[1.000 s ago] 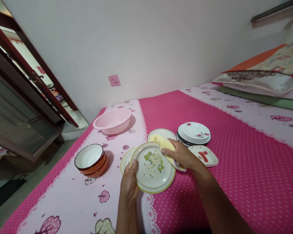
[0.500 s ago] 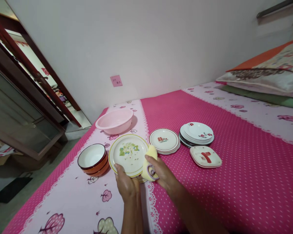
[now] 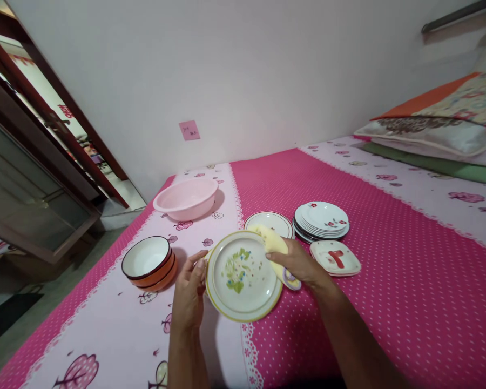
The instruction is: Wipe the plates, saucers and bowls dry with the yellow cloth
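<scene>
Between my hands is a round plate [image 3: 243, 302] with a yellow rim and a green floral print, tilted with its face toward me above the bedspread. My left hand [image 3: 192, 286] holds its left edge, fingers bent around behind the rim. A yellow cloth [image 3: 272, 240] is bunched in my right hand [image 3: 299, 262], pressed against the plate's upper right rim. Behind it, partly hidden, a stack of red-rimmed plates [image 3: 263, 219] lies on the bed. Right of that are a stack of white floral plates [image 3: 322, 216] and squarish dishes [image 3: 352, 259].
Stacked orange bowls [image 3: 157, 275] with white insides stand at left. A pink basin [image 3: 186, 202] sits farther back, by the wall. Folded bedding [image 3: 437, 135] is piled at the far right. The bed's left edge drops to the floor [image 3: 85, 254].
The plate has moved right and turned in my hands. My left hand has gone from its bottom edge to its left side; the cloth has shifted to the upper right rim.
</scene>
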A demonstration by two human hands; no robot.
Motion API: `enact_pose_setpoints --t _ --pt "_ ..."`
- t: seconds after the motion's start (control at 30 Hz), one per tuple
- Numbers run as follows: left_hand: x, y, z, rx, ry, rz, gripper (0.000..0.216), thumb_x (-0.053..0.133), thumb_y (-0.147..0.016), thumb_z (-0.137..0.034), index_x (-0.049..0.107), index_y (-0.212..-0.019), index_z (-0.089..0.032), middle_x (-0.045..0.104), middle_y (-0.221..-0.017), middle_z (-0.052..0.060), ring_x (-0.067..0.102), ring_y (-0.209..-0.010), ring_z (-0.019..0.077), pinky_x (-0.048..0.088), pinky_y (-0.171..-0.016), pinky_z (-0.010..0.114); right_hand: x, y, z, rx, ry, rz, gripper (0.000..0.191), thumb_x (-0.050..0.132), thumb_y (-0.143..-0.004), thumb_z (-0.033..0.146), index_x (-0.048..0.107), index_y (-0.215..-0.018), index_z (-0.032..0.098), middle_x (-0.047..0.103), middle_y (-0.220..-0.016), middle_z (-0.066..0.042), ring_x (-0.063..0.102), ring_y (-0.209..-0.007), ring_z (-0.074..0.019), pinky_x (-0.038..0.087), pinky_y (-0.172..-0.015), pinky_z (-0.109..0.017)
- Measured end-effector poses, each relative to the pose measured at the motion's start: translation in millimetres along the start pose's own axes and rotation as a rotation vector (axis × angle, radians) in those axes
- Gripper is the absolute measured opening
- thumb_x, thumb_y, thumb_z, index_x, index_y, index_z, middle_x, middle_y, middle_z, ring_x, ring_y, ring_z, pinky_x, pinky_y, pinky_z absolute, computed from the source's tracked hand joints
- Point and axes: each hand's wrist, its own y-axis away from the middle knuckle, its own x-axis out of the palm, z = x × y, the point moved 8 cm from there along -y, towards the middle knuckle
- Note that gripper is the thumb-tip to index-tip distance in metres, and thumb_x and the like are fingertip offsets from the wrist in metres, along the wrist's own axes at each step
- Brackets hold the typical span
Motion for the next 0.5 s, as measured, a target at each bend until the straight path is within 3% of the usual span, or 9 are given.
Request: enact_pose_setpoints --t 0.1,0.23,0.37,0.5 --pt "12.2 5.6 5.1 -0.101 -0.183 0.166 0.052 0.085 -0.075 -0.05 0.073 -0.114 -0.018 0.074 -0.09 0.004 0.067 -0.076 0.0162 0.054 -0.068 0.025 12.0 6.7 -1.3 0.008 0.102 0.137 0.038 0.078 -0.07 0.031 0.074 -0.104 0.015 0.077 -0.089 -0.003 0.067 -0.076 -0.0204 0.05 -0.067 -0.029" --pt "21.0 11.3 17.0 -0.173 -0.204 0.227 0.042 0.08 -0.079 -0.055 0.072 -0.089 -0.015 0.069 -0.071 0.002 0.063 -0.06 0.0164 0.051 -0.057 0.028 27.8 7.6 -7.2 0.021 0.138 0.222 0.036 0.075 -0.071 0.031 0.074 -0.103 0.015 0.077 -0.089 -0.002 0.067 -0.076 -0.021 0.05 -0.068 -0.03" --pt "10.6 5.4 20.9 -0.117 -0.112 0.115 0.043 0.083 -0.075 -0.055 0.07 -0.084 -0.015 0.067 -0.066 0.001 0.061 -0.057 0.0158 0.05 -0.055 0.027 23.4 -0.6 -6.4 0.001 0.124 0.133 0.042 0.079 -0.071 0.035 0.073 -0.108 0.015 0.078 -0.094 -0.004 0.069 -0.082 -0.0233 0.053 -0.073 -0.032" --pt "-9.4 -5.0 23.1 -0.013 0.049 -0.149 0.043 0.084 -0.073 -0.051 0.072 -0.093 -0.015 0.071 -0.073 0.002 0.064 -0.063 0.0163 0.052 -0.057 0.027 25.4 -4.3 -11.0 0.024 -0.048 0.075 0.05 0.083 -0.072 0.043 0.072 -0.112 0.015 0.079 -0.099 -0.007 0.072 -0.089 -0.0262 0.056 -0.082 -0.038"
